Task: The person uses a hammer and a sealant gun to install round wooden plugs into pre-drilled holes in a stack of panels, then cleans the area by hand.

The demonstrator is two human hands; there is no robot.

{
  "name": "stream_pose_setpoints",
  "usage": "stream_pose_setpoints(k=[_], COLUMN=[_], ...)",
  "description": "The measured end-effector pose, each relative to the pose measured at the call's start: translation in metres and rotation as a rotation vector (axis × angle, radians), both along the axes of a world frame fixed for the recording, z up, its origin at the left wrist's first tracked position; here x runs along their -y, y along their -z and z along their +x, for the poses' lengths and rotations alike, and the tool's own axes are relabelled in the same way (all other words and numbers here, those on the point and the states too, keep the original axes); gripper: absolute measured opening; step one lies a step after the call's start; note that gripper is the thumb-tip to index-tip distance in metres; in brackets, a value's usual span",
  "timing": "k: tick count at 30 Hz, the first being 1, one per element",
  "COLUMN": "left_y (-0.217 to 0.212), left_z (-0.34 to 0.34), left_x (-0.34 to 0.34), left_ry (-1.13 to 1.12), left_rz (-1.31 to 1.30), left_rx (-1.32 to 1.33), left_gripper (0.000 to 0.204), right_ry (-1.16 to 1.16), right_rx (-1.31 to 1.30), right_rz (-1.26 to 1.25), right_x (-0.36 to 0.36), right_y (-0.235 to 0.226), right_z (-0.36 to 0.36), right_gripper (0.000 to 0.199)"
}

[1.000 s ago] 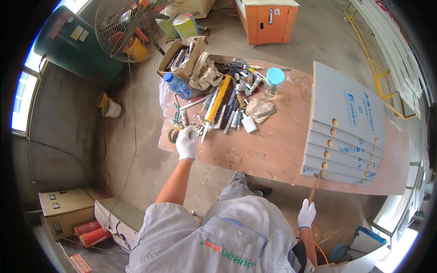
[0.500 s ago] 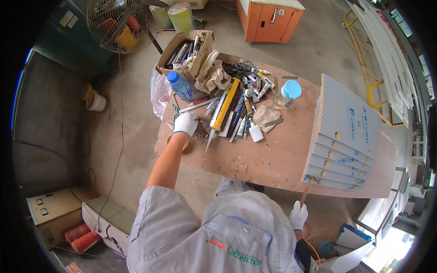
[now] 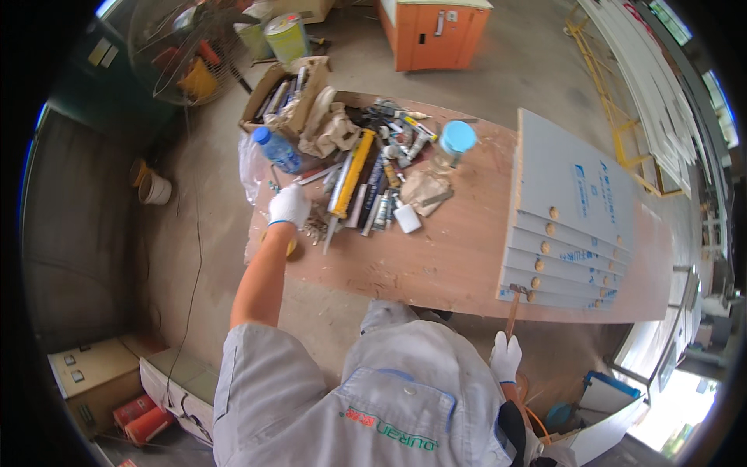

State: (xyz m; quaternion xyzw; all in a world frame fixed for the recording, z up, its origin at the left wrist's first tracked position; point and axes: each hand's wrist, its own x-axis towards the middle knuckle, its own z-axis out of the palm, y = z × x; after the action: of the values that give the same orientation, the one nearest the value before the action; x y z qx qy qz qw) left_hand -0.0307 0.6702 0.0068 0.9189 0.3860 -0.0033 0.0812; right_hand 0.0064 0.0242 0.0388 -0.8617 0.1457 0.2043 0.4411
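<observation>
My left hand [image 3: 289,205], in a white knit glove, is down at the left end of the table among small metal hardware [image 3: 315,227]. Its fingers look curled, and whatever they hold is hidden. Close beside it are a roll of yellow tape [image 3: 291,244] and a yellow caulking gun [image 3: 352,175] with a pale nozzle. My right hand [image 3: 506,356], gloved too, grips the wooden handle of a hammer [image 3: 513,311]. The hammer's head lies over the near left corner of a fanned stack of grey-blue panels [image 3: 568,187] with round holes along their edges.
A blue-capped bottle [image 3: 278,150], a cardboard box of tubes [image 3: 284,97], crumpled cloth [image 3: 331,128], several glue tubes [image 3: 381,210] and a jar with a light-blue lid [image 3: 457,138] crowd the table [image 3: 436,265]. Beyond stand a fan [image 3: 183,54] and an orange cabinet [image 3: 440,35].
The whole view has swung, so the table and its things sit further left and a little higher. My left hand stays at the hardware; my right hand keeps its hold on the hammer.
</observation>
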Motion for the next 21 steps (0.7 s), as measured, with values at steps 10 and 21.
stream_pose_setpoints(k=[10,21], left_y=[-0.030,0.011], left_z=[0.086,0.196], left_x=[0.348,0.511], left_ry=[0.511,0.750], left_rz=[-0.675,-0.475], left_rx=[0.463,0.172], left_gripper=[0.013,0.023], right_ry=[0.122,0.266], right_rx=[0.078,0.098], right_rz=[0.033,-0.041], right_x=[0.091,0.168], right_y=[0.027,0.009], right_z=[0.013,-0.011], right_gripper=[0.033,0.038])
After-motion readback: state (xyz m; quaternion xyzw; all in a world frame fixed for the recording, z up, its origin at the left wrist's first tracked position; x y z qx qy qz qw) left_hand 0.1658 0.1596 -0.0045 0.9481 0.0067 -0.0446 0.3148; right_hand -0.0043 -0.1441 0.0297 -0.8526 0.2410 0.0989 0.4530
